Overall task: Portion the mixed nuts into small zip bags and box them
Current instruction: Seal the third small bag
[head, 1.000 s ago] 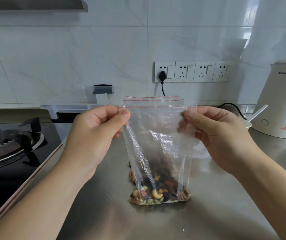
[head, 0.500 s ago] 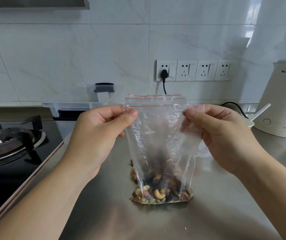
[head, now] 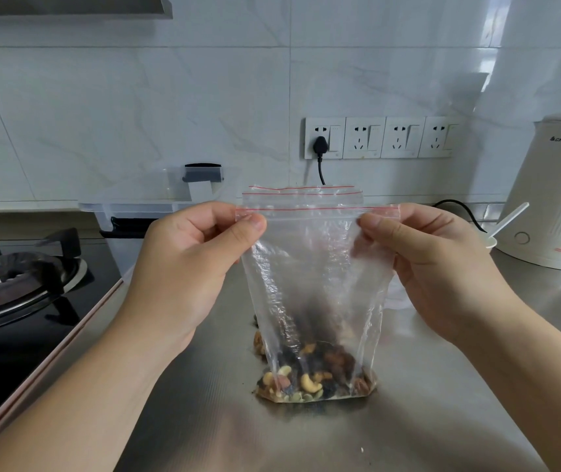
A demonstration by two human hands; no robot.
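Observation:
A clear zip bag [head: 316, 277] with red seal lines stands upright on the steel counter [head: 442, 386], its bottom filled with mixed nuts [head: 313, 379]. My left hand [head: 187, 274] pinches the bag's top left corner between thumb and fingers. My right hand [head: 432, 267] pinches the top right corner the same way. A second red-lined bag top [head: 302, 192] shows just behind the held one; how it relates to the held bag I cannot tell. More nuts [head: 258, 342] peek out behind the bag's lower left.
A clear plastic box [head: 143, 206] with a black clip stands behind my left hand. A gas stove [head: 17, 277] lies at the left. At the right stand a white kettle [head: 558, 199] and a small cup with a white spoon [head: 507, 221]. Wall sockets [head: 377, 137] sit behind.
The bag's top has been drawn wider between my hands, its seal line now stretched straight. Both hands keep their grip at the corners.

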